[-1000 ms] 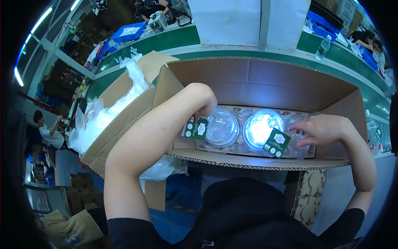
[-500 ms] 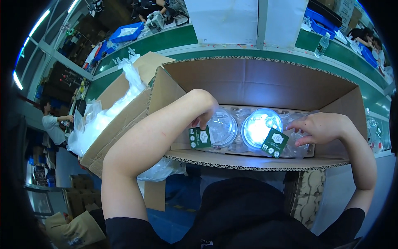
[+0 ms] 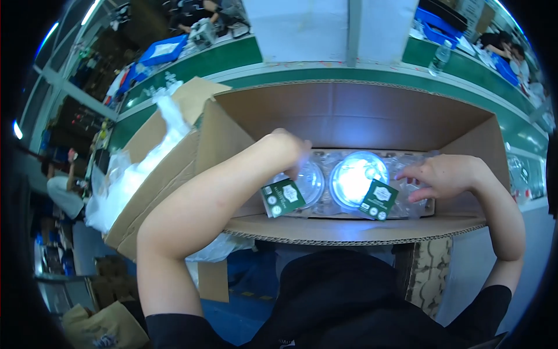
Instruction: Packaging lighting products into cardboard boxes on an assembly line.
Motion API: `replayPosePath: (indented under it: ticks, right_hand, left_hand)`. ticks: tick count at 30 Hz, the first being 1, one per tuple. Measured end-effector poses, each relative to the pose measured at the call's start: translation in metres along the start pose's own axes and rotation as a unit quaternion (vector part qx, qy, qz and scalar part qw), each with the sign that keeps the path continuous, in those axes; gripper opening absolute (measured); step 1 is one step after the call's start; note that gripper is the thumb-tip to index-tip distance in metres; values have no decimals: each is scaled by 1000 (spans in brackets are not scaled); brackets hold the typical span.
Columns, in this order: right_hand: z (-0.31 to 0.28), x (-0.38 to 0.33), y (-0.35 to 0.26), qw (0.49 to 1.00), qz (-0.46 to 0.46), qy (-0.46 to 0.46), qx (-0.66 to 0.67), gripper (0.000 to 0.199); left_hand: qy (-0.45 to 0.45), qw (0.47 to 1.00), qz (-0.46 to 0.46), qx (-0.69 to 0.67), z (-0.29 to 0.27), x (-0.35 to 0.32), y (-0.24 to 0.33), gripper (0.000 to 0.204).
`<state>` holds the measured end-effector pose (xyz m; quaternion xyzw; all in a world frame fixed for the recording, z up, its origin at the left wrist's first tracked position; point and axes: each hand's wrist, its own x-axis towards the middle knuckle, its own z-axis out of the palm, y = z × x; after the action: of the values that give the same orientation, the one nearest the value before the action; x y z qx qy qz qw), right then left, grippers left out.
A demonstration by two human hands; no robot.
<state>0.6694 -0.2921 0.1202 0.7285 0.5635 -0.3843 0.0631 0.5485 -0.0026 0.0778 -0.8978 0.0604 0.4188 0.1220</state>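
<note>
A long open cardboard box [image 3: 349, 110] stands before me. Inside it are two round clear containers seen from above, the left one [image 3: 311, 183] and the right one [image 3: 359, 174], whose top glares with bright light. A green printed tag [image 3: 283, 198] lies tilted over the left container's near-left edge; another green tag [image 3: 379, 199] rests on the right container's near-right edge. Over the left container is my left hand [image 3: 289, 152], its fingers smeared by motion and partly hidden. My right hand [image 3: 446, 177] hovers over clear plastic wrapping [image 3: 407, 200] at the box's right, fingers apart, holding nothing.
A second cardboard box [image 3: 152, 174] with white plastic bags [image 3: 142, 180] adjoins on the left. Behind runs a green bench [image 3: 203, 72] with a blue tray [image 3: 163, 51] and a water bottle [image 3: 440, 58]. People work farther off, and a pulp tray [image 3: 431, 273] stands below right.
My left hand has moved off the left tag, up and slightly right relative to the box. That tag has turned askew. The right hand keeps nearly the same pose; the whole view has shifted slightly.
</note>
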Motion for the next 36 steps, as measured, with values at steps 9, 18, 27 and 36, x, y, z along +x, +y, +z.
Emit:
replayPosePath:
  ticks: [9, 18, 27, 36]
  right_hand:
    - [-3, 1, -1, 999, 33, -10, 11, 61]
    - [-2, 3, 0, 999, 33, -18, 10, 62]
    - [-1, 4, 2, 1000, 23, -17, 6, 62]
    - [-2, 5, 0, 999, 26, -23, 2, 61]
  left_hand:
    - [0, 1000, -14, -28, -17, -10, -4, 68]
    - [60, 981, 104, -152, -14, -24, -4, 70]
    - [24, 985, 91, -147, -23, -29, -3, 72]
    - [51, 982, 96, -155, -15, -25, -5, 66]
